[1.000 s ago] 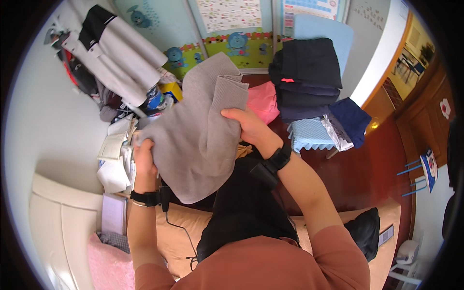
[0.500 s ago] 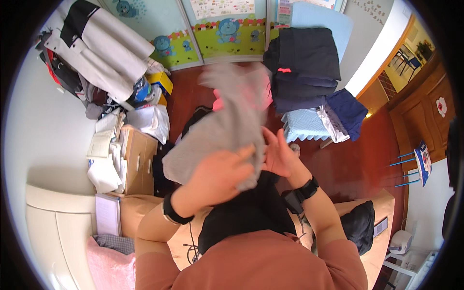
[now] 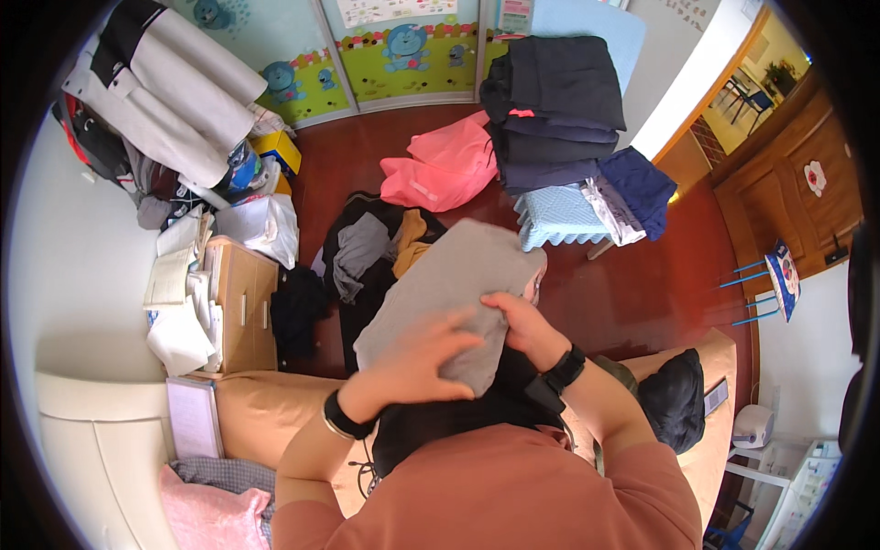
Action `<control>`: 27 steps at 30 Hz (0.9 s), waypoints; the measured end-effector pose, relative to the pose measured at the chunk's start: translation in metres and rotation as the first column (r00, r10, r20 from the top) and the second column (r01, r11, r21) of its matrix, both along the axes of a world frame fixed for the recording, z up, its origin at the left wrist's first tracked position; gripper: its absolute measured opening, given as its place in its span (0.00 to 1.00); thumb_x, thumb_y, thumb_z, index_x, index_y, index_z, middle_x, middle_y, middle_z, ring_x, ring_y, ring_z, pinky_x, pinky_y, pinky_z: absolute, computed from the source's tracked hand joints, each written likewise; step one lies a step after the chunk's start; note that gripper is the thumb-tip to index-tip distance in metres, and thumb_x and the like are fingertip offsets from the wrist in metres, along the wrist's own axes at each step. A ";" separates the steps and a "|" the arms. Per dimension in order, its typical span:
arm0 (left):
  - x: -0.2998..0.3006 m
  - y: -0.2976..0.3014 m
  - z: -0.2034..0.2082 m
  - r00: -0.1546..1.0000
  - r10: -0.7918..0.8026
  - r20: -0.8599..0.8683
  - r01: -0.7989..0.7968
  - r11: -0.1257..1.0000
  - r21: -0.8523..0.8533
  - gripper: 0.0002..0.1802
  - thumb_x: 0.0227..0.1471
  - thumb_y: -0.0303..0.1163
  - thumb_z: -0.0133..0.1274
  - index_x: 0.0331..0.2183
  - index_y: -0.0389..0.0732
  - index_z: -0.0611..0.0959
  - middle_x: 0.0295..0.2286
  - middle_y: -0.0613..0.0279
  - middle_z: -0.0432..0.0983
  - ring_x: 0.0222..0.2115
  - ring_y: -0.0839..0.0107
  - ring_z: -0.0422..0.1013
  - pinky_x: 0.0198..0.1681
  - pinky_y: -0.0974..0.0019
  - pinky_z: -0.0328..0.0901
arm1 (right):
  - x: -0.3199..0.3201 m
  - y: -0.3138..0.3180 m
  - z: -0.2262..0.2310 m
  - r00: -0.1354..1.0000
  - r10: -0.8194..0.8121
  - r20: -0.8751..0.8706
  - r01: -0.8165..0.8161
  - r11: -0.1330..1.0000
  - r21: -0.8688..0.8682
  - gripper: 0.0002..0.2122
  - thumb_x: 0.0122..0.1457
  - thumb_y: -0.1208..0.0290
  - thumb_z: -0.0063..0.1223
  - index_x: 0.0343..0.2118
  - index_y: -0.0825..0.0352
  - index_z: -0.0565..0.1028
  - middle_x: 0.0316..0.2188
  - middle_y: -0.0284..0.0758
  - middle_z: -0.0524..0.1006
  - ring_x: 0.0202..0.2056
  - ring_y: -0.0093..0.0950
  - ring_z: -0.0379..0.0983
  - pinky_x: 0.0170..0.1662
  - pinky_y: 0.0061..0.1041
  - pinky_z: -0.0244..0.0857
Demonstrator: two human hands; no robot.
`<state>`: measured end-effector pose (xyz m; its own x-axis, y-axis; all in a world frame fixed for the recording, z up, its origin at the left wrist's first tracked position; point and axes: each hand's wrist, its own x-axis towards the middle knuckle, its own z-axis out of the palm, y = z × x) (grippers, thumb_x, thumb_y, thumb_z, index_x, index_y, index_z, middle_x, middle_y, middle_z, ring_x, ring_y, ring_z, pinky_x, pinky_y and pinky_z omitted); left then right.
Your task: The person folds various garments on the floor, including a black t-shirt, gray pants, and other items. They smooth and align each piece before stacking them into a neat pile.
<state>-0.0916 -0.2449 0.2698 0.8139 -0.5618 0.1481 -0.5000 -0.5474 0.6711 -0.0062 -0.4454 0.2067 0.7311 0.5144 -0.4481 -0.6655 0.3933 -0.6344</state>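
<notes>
A grey knit garment (image 3: 458, 275), folded into a flat, long block, lies slanted over my lap. My left hand (image 3: 417, 357) rests on its near left part, slightly blurred, with fingers spread and thumb apart. At the garment's right edge, my right hand (image 3: 532, 330) grips it, thumb on top and the other fingers hidden beneath. A bit of pinkish print shows at that edge. Just beyond lies a heap of loose clothes on the floor, with a grey piece (image 3: 360, 255), a mustard piece (image 3: 411, 243) and black cloth (image 3: 341, 316).
A pink plastic bag (image 3: 445, 167) lies on the red floor (image 3: 642, 293). To its right, folded dark clothes (image 3: 561, 96) are stacked on a chair with a blue cover (image 3: 561, 218), beside a navy garment (image 3: 634, 191). A wooden cabinet (image 3: 249, 312) with papers stands left. A black bundle (image 3: 674, 399) lies at right.
The grey garment has gone from a loose, swinging shape to a flat folded block. My right hand has closed on its right edge; my left hand has spread on top. The view has shifted slightly.
</notes>
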 end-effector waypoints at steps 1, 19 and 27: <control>0.004 0.018 -0.001 0.996 0.090 0.020 -0.090 0.996 -0.007 0.34 0.34 0.41 0.63 0.46 0.46 0.72 0.52 0.48 0.58 0.52 0.51 0.56 0.55 0.55 0.51 | 0.001 0.002 0.004 0.997 0.014 0.082 -0.019 0.999 0.050 0.22 0.51 0.76 0.49 0.51 0.70 0.61 0.46 0.38 0.68 0.46 0.33 0.67 0.50 0.33 0.61; 0.022 0.054 -0.051 0.852 0.329 -0.407 -0.484 0.790 -0.375 0.27 0.45 0.27 0.51 0.50 0.44 0.68 0.37 0.58 0.68 0.37 0.67 0.66 0.42 0.67 0.61 | 0.049 -0.043 -0.004 0.991 -0.082 0.102 0.094 0.987 -0.128 0.22 0.47 0.73 0.50 0.47 0.75 0.65 0.42 0.39 0.71 0.44 0.32 0.67 0.49 0.31 0.60; 0.027 0.026 -0.066 0.847 0.513 0.136 -0.522 0.852 0.034 0.16 0.40 0.34 0.57 0.37 0.50 0.77 0.45 0.56 0.65 0.46 0.55 0.62 0.50 0.60 0.57 | 0.033 -0.054 -0.054 0.980 -0.185 -0.066 0.164 0.956 -0.243 0.22 0.48 0.73 0.50 0.47 0.74 0.64 0.43 0.39 0.70 0.44 0.32 0.66 0.49 0.32 0.60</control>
